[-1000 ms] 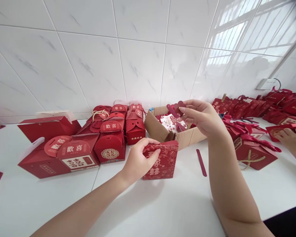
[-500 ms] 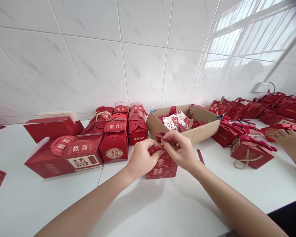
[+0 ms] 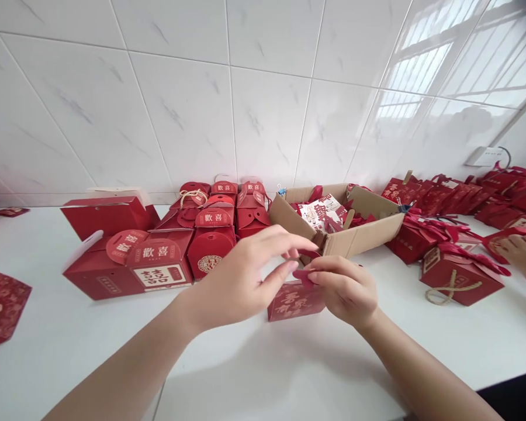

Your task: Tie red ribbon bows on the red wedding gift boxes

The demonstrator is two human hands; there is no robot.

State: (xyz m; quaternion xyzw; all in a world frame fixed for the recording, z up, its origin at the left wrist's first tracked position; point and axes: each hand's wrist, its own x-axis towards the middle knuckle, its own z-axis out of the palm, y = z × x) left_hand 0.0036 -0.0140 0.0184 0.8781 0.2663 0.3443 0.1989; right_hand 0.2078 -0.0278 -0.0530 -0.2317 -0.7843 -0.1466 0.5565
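A small red gift box (image 3: 296, 301) with pale lettering stands upright on the white table in front of me. Over its top, my right hand (image 3: 348, 289) pinches a dark red ribbon (image 3: 304, 278) between thumb and fingers. My left hand (image 3: 245, 280) hovers at the box's upper left, its fingers stretched out and thumb apart, with a loop of the ribbon close to its fingertips. Whether those fingertips touch the loop I cannot tell. Both hands partly cover the box's top.
Several red boxes (image 3: 158, 257) are grouped at the left. A cardboard tray (image 3: 362, 240) holding cards and ribbons sits behind my hands. Farther right are a rope-handled red box (image 3: 462, 278), more boxes, and another person's hand (image 3: 521, 257). A red box (image 3: 2, 307) lies at the left edge.
My left hand has gone from a close pinch at the ribbon to spread fingers, raised higher. My right hand has lowered slightly, still pinching ribbon. The view has shifted left.
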